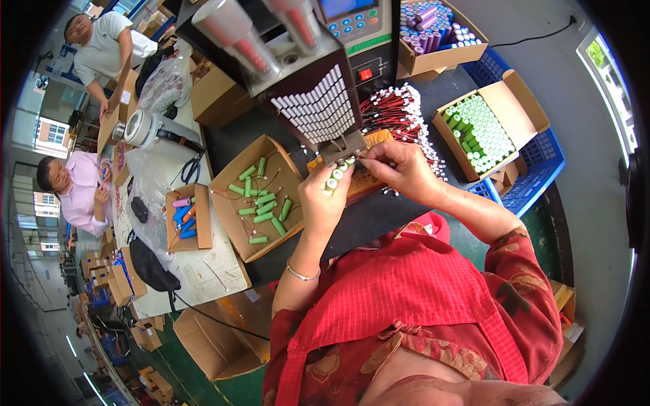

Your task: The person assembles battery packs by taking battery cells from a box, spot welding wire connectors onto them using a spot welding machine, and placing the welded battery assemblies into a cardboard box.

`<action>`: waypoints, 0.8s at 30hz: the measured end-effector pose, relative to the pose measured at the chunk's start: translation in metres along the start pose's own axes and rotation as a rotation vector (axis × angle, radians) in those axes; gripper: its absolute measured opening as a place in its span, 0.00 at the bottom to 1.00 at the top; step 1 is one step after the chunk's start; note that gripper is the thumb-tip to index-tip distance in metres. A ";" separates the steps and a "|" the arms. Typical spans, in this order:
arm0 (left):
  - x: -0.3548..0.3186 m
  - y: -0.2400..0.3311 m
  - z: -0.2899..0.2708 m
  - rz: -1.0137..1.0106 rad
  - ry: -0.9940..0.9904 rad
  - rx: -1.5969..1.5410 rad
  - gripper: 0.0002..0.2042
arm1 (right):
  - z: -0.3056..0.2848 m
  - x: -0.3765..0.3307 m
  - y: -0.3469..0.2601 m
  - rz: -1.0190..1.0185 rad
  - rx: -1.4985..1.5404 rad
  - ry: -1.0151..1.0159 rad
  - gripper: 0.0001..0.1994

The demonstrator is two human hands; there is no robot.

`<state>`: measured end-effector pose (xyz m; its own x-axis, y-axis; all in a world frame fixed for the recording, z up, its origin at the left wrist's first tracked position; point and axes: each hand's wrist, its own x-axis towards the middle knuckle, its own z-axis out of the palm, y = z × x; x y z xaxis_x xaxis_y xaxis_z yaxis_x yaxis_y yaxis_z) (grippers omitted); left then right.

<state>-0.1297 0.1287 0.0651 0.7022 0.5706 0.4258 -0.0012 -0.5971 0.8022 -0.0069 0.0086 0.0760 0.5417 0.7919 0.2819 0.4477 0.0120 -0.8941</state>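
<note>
Below the head of a spot-welding machine [308,64], my left hand [322,201] is closed around several green battery cells [332,183], their pale ends facing up. My right hand [406,174] comes in from the right with thumb and forefinger pinched together, close beside the cells and the machine's tip. Whatever lies in that pinch is too small to make out. Behind my right hand spreads a bundle of red and black wire leads [396,111] with white connectors. An orange block [376,138] sits under the machine's tip, partly hidden by my hands.
To the left, a cardboard box [229,177] holds green cells with wires attached; a smaller box [205,223] holds coloured cells. At right, a carton [443,122] of upright green cells stands by a blue crate [542,159]. Two people [84,189] [108,47] work at the far left.
</note>
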 end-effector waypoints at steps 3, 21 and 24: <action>0.001 -0.002 0.002 -0.015 -0.013 -0.005 0.07 | -0.001 0.000 0.005 -0.062 0.007 -0.006 0.05; -0.033 -0.066 -0.116 -0.574 0.111 0.217 0.14 | -0.076 0.030 0.069 -0.034 -0.655 -0.077 0.09; -0.032 -0.068 -0.110 -0.526 0.072 0.184 0.14 | -0.077 0.028 0.076 -0.045 -0.679 -0.058 0.08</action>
<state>-0.2306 0.2135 0.0427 0.5241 0.8514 0.0207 0.4648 -0.3063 0.8308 0.0971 -0.0151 0.0429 0.4814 0.8312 0.2781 0.8265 -0.3248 -0.4597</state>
